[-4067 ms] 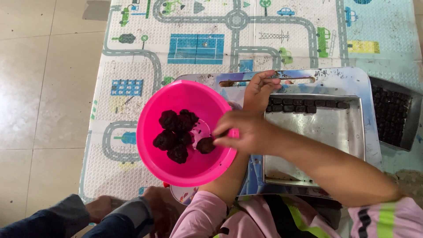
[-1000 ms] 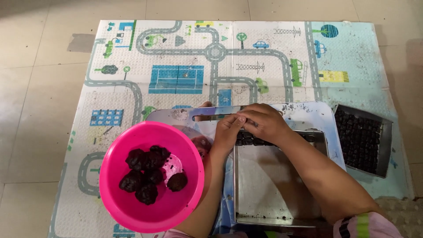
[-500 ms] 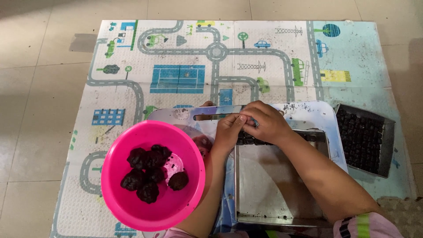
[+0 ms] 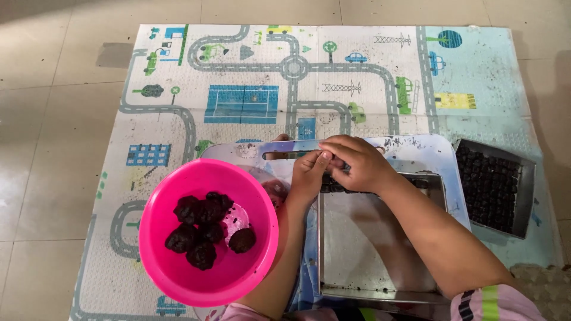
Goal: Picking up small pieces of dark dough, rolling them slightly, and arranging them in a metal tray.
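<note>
My left hand (image 4: 308,177) and my right hand (image 4: 358,164) meet fingertip to fingertip over the far left corner of a shallow metal tray (image 4: 369,238). Together they pinch a small dark lump that the fingers mostly hide. A row of small dark pieces (image 4: 419,183) lines the tray's far edge just under the hands. Left of my left forearm stands a pink bowl (image 4: 151,238) holding several dark balls (image 4: 202,229).
The tray rests on a silver board (image 4: 428,154). To the right lies a second metal tray (image 4: 526,196) packed with dark pieces (image 4: 488,184). Everything sits on a road-pattern play mat (image 4: 238,77) over a tiled floor (image 4: 47,119).
Four seconds ago my right hand was over the dark balls in the pink bowl; it now works at the tray's far edge with the left hand. Over the last second the hands barely shift.
</note>
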